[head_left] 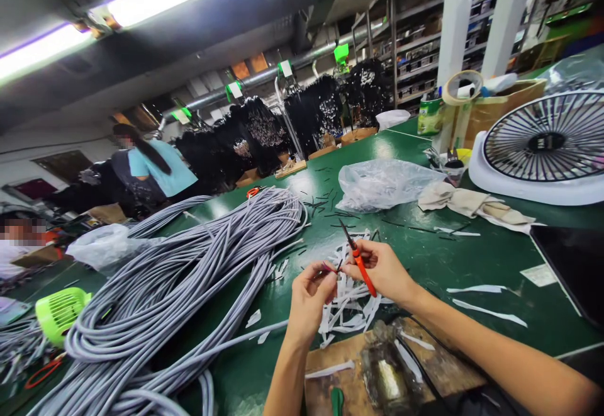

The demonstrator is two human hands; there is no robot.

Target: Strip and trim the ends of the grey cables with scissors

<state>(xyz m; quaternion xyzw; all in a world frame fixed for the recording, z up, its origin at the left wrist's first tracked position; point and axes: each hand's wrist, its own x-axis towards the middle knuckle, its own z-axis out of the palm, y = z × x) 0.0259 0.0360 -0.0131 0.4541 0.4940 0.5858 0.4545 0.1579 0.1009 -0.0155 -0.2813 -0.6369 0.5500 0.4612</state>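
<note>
Red-handled tool (363,272) points away and slightly left, gripped in the right hand (387,270); left hand (309,295) pinches thin wire (338,265); green can (428,118) holds pen-like items.

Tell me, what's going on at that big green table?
A person's left hand pinches what look like thin wires. Close by, the right hand holds an orange-handled tool, its dark tip pointing away. White strips lie heaped beside the hands on the green table. A big coil of grey cable lies to the left, and a wooden board sits nearer the person.
</note>
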